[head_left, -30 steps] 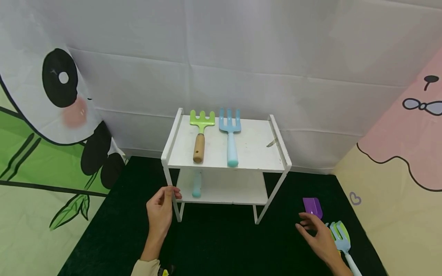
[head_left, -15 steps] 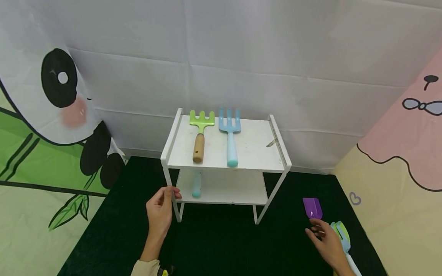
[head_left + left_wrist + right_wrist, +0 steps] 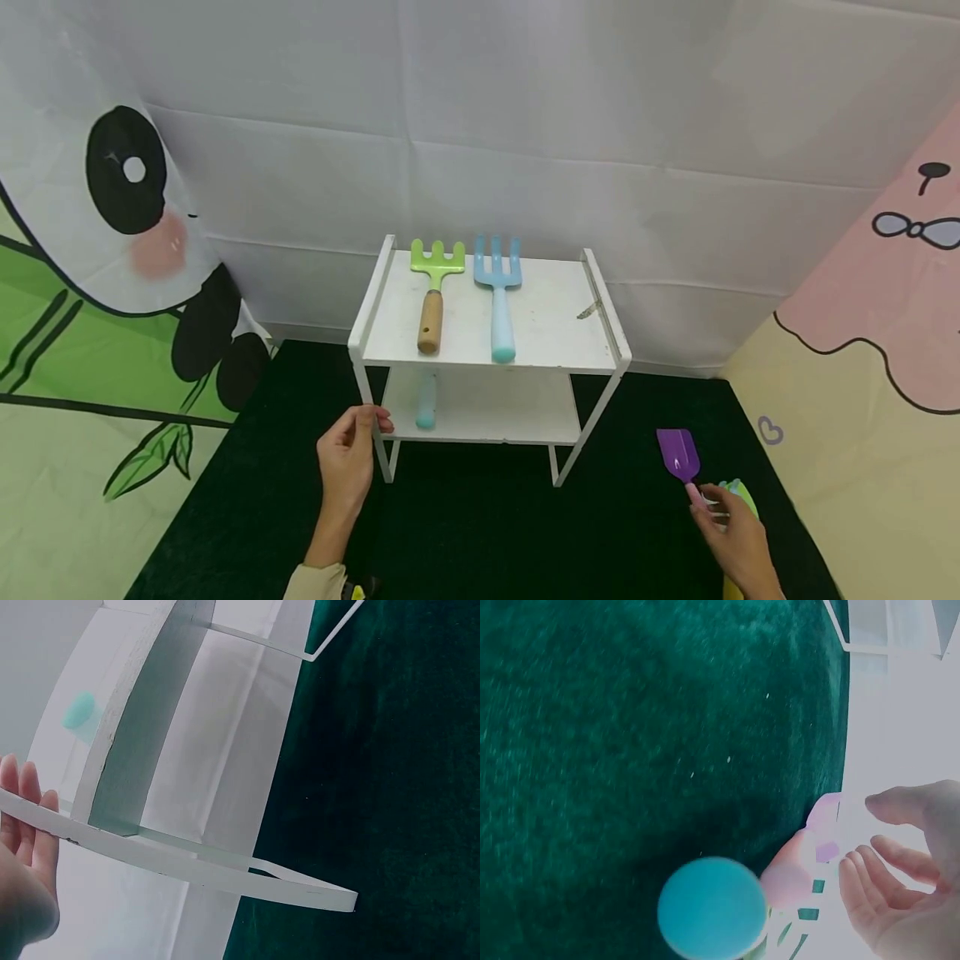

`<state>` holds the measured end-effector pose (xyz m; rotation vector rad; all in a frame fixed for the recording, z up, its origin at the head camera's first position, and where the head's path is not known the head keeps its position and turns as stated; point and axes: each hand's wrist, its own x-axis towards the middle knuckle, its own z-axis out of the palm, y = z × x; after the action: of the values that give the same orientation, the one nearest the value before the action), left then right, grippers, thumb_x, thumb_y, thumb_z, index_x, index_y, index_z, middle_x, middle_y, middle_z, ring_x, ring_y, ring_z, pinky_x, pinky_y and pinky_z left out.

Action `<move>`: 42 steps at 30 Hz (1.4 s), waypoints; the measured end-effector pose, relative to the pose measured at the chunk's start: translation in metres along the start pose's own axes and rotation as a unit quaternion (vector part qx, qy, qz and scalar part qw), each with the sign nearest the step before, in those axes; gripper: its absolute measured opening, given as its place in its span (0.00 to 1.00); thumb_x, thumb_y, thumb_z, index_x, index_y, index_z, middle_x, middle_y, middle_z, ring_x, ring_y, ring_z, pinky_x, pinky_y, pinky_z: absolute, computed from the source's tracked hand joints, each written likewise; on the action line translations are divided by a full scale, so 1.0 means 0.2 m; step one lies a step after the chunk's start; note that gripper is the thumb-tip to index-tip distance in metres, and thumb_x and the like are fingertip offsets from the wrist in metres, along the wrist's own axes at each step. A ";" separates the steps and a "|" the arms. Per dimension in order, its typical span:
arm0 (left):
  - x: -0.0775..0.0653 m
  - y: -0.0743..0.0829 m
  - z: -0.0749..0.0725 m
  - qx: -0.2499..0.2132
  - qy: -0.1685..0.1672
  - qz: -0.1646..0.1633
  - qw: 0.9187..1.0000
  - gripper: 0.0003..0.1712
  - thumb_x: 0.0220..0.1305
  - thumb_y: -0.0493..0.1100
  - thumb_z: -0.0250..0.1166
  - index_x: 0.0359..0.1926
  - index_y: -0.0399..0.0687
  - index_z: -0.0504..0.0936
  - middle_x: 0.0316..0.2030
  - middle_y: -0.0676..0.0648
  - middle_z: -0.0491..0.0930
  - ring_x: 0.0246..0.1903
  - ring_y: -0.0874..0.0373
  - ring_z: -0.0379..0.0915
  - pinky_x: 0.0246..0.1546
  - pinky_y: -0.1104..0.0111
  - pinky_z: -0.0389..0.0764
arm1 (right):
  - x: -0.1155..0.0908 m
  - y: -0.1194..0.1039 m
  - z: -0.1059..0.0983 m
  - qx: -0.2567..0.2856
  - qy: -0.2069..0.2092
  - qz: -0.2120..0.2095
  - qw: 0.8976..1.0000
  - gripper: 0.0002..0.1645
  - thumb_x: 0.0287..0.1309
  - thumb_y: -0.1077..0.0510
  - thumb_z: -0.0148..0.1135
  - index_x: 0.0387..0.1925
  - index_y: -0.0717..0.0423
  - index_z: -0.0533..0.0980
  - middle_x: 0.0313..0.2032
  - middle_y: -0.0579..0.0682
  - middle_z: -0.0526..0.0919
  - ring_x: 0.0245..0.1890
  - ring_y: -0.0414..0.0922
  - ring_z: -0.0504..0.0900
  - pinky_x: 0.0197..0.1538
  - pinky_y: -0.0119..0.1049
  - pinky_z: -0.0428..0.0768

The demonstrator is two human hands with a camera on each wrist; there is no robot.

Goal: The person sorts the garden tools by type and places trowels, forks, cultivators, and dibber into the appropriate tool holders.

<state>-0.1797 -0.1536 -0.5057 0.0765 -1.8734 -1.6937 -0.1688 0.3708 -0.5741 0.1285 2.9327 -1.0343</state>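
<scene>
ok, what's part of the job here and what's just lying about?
Likely the job:
white two-tier shelf, in left grip
purple toy shovel, beside right grip

Just lying about, apparently:
wood-handled green rake, top shelf
blue hand fork, top shelf
blue handle, lower shelf
turquoise handle end, near shovel

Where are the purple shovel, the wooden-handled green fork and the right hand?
Purple shovel point(image 3: 680, 457), head view, on the blade.
Green fork point(image 3: 431, 308), head view, wooden handle.
Right hand point(image 3: 738, 535), head view, its back.
</scene>
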 end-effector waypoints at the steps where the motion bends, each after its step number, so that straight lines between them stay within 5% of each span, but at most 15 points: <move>1: 0.00 0.00 0.00 0.002 0.001 -0.003 1.000 0.17 0.80 0.36 0.52 0.38 0.30 0.83 0.33 0.41 0.84 0.32 0.61 0.81 0.43 0.76 0.81 | 0.00 0.01 0.00 -0.004 -0.003 0.003 1.000 0.24 0.72 0.60 0.61 0.61 0.74 0.70 0.54 0.71 0.77 0.50 0.62 0.82 0.50 0.51 0.85; 28: 0.00 -0.02 0.00 -0.003 -0.005 0.002 1.000 0.17 0.81 0.38 0.53 0.37 0.33 0.84 0.33 0.43 0.84 0.33 0.60 0.81 0.44 0.76 0.81 | 0.07 0.10 0.04 -0.033 -0.054 0.043 0.997 0.23 0.64 0.67 0.66 0.55 0.77 0.71 0.46 0.69 0.80 0.43 0.60 0.83 0.46 0.55 0.84; 35: 0.00 -0.02 0.00 0.003 -0.006 0.002 1.000 0.18 0.81 0.39 0.53 0.38 0.33 0.84 0.32 0.47 0.84 0.33 0.60 0.81 0.43 0.76 0.81 | 0.06 0.09 0.02 -0.019 -0.081 0.062 0.995 0.26 0.63 0.65 0.68 0.56 0.77 0.70 0.47 0.70 0.80 0.38 0.53 0.84 0.39 0.47 0.85; 42: 0.00 -0.02 0.00 0.006 -0.006 0.006 1.000 0.18 0.81 0.39 0.52 0.37 0.33 0.84 0.32 0.46 0.84 0.33 0.59 0.81 0.43 0.76 0.81 | 0.05 0.11 0.01 -0.016 -0.113 0.066 0.991 0.29 0.64 0.57 0.68 0.57 0.75 0.73 0.44 0.60 0.83 0.40 0.50 0.82 0.42 0.48 0.84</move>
<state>-0.1800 -0.1544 -0.5096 0.0595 -1.8883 -1.6781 -0.1769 0.3878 -0.5892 0.1879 2.6964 -0.9163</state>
